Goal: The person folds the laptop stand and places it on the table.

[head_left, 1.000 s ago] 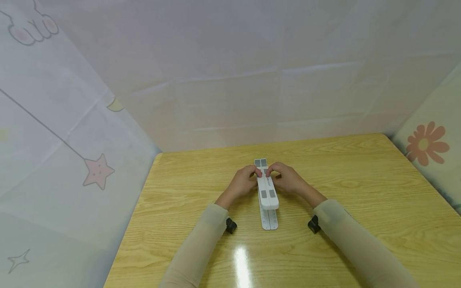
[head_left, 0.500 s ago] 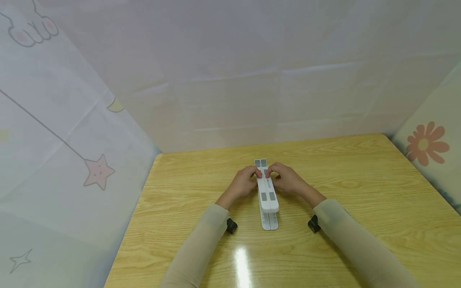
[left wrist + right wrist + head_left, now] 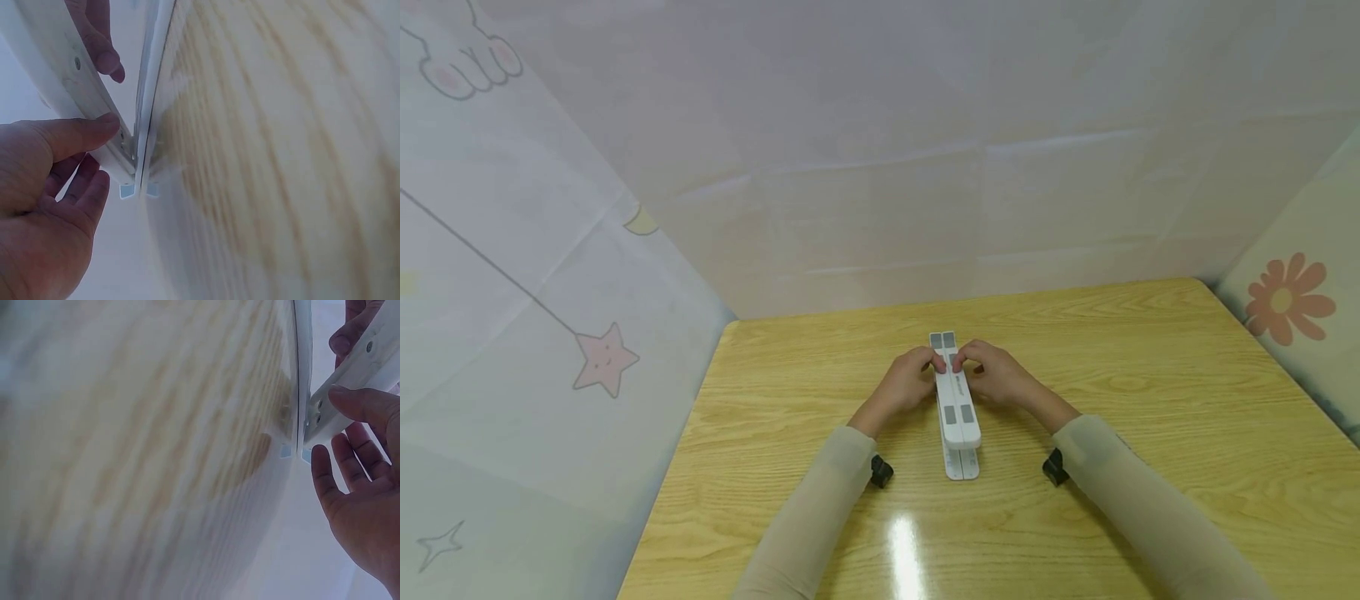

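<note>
A white folding laptop stand (image 3: 955, 390) with grey pads lies lengthwise on the table, folded narrow. Its upper bar is hinged at the far end and tilts up over the flat lower bar (image 3: 961, 469), leaving a narrow wedge gap at the near end. My left hand (image 3: 906, 381) pinches the upper bar's left side near the hinge. On the opposite side, my right hand (image 3: 1002, 377) pinches it at the same height. In the left wrist view, the thumb (image 3: 94, 131) presses the bar's side. The right wrist view shows the right thumb (image 3: 356, 403) likewise on the bar, with some fingers extended.
The wood-grain table (image 3: 805, 375) carries the stand. Behind it hangs a pale cloth backdrop (image 3: 865, 208), with printed side cloths at left and right. A black wrist device (image 3: 882, 471) sits under the left sleeve, another (image 3: 1055, 467) under the right.
The near end of the stand's upper bar has sunk slightly toward the lower bar, narrowing the gap. Both hands keep their grip and stay almost in place.
</note>
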Available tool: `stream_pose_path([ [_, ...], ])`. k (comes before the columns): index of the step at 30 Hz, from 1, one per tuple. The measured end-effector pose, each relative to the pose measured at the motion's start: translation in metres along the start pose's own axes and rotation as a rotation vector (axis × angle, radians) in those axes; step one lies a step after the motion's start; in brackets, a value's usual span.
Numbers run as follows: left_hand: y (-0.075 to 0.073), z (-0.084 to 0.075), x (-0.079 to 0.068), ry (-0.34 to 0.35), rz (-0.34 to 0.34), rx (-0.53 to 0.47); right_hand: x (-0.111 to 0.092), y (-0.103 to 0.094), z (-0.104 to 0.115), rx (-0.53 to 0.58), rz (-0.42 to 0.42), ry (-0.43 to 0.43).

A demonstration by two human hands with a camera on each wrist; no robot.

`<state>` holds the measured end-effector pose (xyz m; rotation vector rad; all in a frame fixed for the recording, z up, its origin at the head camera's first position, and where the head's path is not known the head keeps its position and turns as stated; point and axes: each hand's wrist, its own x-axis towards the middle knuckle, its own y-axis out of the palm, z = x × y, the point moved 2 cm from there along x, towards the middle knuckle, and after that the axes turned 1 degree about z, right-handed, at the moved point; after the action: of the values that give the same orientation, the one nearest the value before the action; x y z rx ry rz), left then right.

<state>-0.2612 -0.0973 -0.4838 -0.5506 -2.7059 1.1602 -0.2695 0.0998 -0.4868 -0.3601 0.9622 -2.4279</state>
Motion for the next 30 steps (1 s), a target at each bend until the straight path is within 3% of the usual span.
stream_pose_path([
  [13, 0.0007, 0.0012, -0.0026, 0.006, 0.035, 0.028, -0.0007, 0.0004, 0.0004, -0.053, 0.009, -0.008],
  [24, 0.0017, 0.0049, -0.0027, 0.025, 0.062, 0.056, -0.0032, -0.0017, 0.0005, -0.017, 0.002, 0.022],
  [30, 0.0027, 0.0082, -0.0031, 0.033, 0.083, 0.084, -0.0046, -0.0005, -0.0023, -0.01, 0.021, -0.009],
])
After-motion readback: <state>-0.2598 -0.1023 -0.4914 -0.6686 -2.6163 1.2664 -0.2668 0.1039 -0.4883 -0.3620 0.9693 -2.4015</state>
